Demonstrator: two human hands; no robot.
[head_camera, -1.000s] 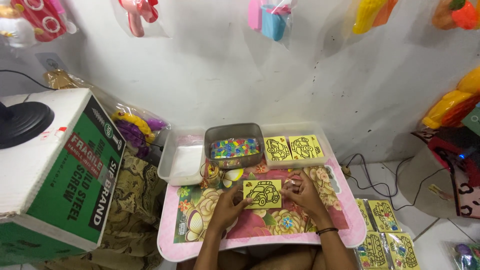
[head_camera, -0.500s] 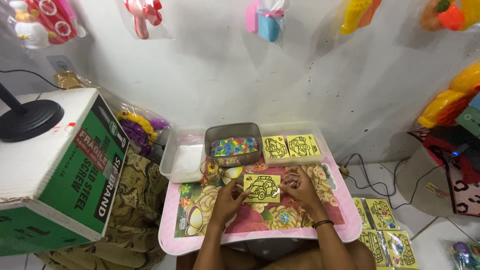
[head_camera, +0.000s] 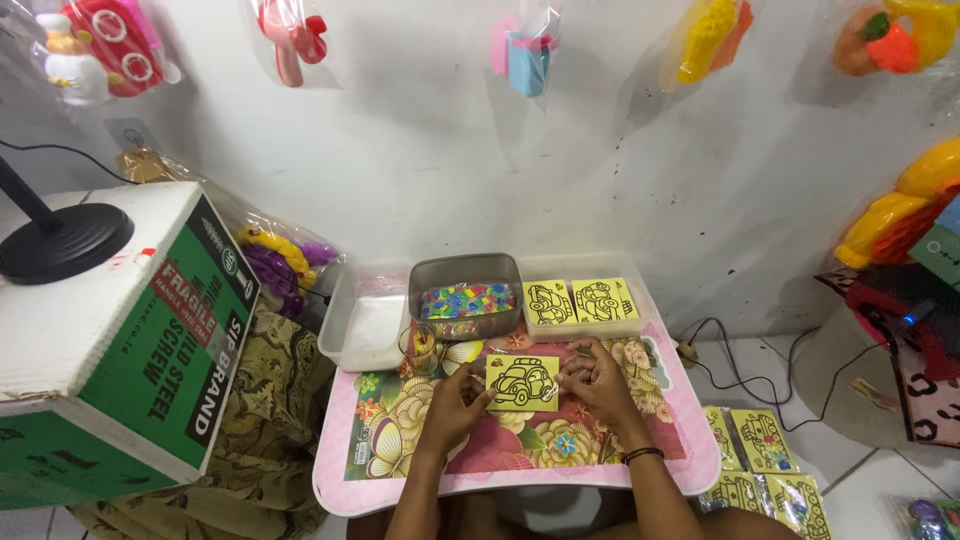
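Just below the centre of the frame, a yellow card (head_camera: 522, 383) printed with a black outline of a car lies on the small pink flowered table (head_camera: 400, 490), and both hands are on it. The left hand (head_camera: 455, 405) comes in from the lower left with its fingers curled, thumb and forefinger pinched on the card's left edge; the right hand (head_camera: 598, 378) closes on the right edge, fingers bent in tight — whether it also pinches something small there is too fine to tell. Directly above the card, toward the wall, stands a grey metal tray (head_camera: 465, 272) filled with small pieces of many colours, and to its right a shallow clear tray (head_camera: 640, 325) carries two more yellow car cards (head_camera: 580, 300) side by side. A small glass (head_camera: 420, 348) stands just left of the card's upper corner, beside a clear plastic tub (head_camera: 365, 330). More cards of the same kind lie on the floor at the lower right of the frame (head_camera: 760, 465). The work in hand looks like fine fingertip handling at the card's edge, and it would go best with the left hand keeping the card flat and steady against the table while the right works lightly — a thin card bends or slides easily, and the glass is near enough to knock.
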